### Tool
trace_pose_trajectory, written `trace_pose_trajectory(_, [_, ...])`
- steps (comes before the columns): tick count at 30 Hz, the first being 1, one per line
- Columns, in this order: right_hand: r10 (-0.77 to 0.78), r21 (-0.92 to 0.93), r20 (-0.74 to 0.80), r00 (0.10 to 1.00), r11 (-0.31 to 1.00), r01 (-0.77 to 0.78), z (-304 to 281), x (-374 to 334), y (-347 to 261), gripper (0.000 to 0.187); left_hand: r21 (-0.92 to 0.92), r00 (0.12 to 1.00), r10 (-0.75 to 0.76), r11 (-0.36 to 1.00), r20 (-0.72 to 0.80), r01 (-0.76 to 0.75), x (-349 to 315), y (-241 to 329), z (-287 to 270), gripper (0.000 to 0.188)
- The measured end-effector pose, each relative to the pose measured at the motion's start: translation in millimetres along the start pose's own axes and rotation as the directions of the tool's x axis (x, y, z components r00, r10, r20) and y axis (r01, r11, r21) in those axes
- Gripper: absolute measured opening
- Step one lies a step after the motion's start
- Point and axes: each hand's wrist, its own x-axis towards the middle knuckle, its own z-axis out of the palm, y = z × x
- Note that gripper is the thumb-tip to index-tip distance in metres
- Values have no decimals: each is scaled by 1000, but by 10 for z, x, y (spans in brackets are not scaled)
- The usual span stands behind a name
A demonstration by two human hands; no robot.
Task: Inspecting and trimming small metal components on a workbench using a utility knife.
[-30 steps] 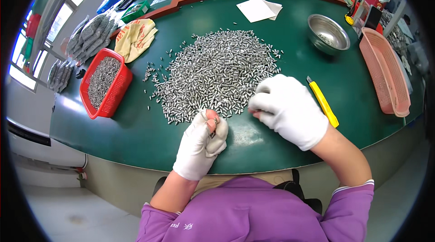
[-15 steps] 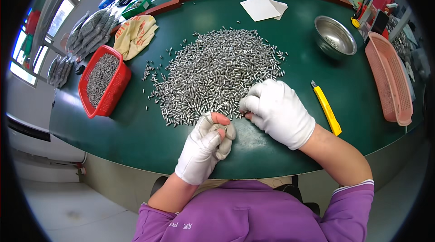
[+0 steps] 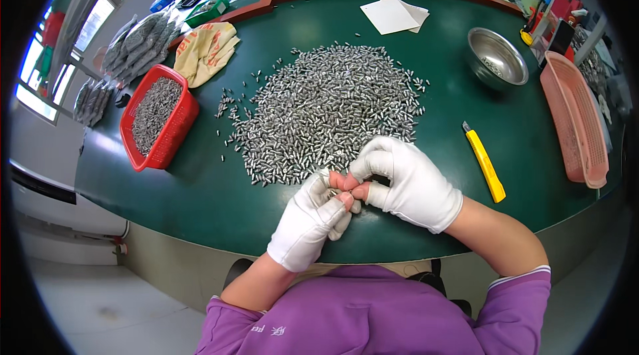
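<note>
Where gap was b4, hands (image 3: pixel 306 223) (image 3: pixel 411 185) touch (gloved).

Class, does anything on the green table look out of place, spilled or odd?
Small metal pieces lie scattered left of the main pile, as if strayed from it. The yellow cutter, right of the right hand, looks unsafe: its blade seems to be out.

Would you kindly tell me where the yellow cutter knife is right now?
In the head view, the yellow cutter knife lies on the green table, right of the right hand, between it and the pink basket.
</note>
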Motion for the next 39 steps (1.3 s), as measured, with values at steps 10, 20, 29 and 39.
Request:
trace_pose_trajectory(10, [-260,-232,-87,962,944,234,-38,15,-15,16,-66,1000,28,997,0,-28,-1,-45,-41,15])
trace_pose_trajectory(20, [-335,-337,-93,938,897,286,-53,21,10,16,-126,999,32,992,-5,-32,-13,-48,-32,12])
trace_pose_trajectory(29, [-119,-837,-318,941,502,-220,-598,-209,-192,30,325,954,240,930,-178,-173,-116,-53,-5,12])
trace_pose_trajectory(39, [245,-600,-672,699,373,-708,-574,-1084,-14,25,977,882,445,61,158,-206,-169,-77,142,12])
